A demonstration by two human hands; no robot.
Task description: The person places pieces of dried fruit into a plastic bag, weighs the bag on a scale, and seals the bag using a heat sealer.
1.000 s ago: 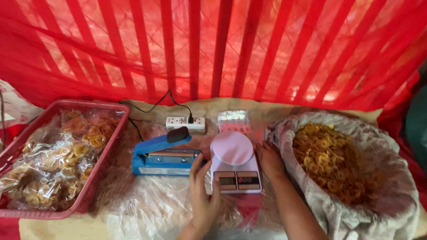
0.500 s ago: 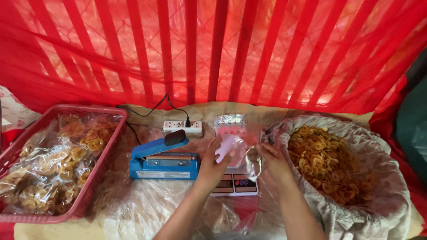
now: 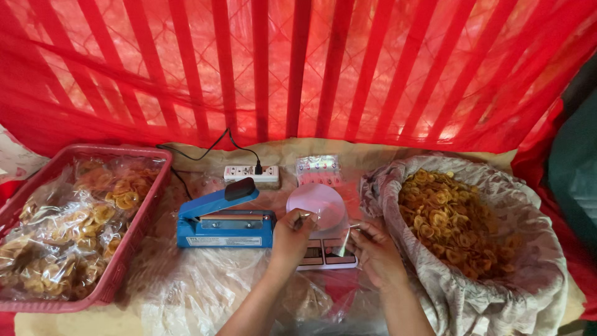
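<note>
Over the scale (image 3: 323,214): my left hand (image 3: 292,230) and right hand (image 3: 373,249) each pinch an edge of a clear plastic bag (image 3: 326,227), stretching it open.
Change: half a second ago the bag was bunched higher.
Chips sack (image 3: 460,218): right of scale.

1. Hands: two, left hand (image 3: 291,233) and right hand (image 3: 377,254), both pinching one clear plastic bag (image 3: 328,225).
2. Kitchen scale (image 3: 320,230): one, with a pink round platform.
3. Blue heat sealer (image 3: 222,216): one.
4. White power strip (image 3: 251,173): one, with one black plug in it.
5. Red plastic crate (image 3: 134,230): one.
6. Packed bags of chips (image 3: 59,239) in the crate: several, at least four; exact count cannot be told.
7. Big cloth-lined sack of loose chips (image 3: 457,221): one.
8. Small printed packet (image 3: 318,169) behind the scale: one.
9. Loose clear plastic sheet (image 3: 205,292) on the table: one heap.
</note>
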